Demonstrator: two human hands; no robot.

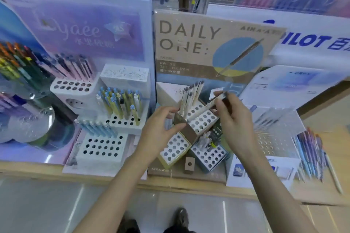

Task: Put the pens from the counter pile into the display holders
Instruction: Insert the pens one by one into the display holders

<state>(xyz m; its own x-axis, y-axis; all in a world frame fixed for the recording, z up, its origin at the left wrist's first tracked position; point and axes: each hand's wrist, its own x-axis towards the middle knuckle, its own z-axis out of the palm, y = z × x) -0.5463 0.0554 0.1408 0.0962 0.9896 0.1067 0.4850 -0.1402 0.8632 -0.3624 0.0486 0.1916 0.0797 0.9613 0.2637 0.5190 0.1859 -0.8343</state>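
Right hand [233, 119] pinches a pen [209, 103] over the holder [203, 121].
Left hand [162, 128] curls at the divider [186, 131]; I can't tell if it grips. Counter pile [310, 155] blurred.

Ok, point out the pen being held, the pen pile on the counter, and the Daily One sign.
held pen [206, 106]: head view, middle of its cream barrel.
pen pile [310, 154]: head view, middle of the loose pens.
Daily One sign [189, 38]: head view, tan panel between the two words.

Bright, even shop light; edges bend and smear with motion blur, centre only slightly soft.
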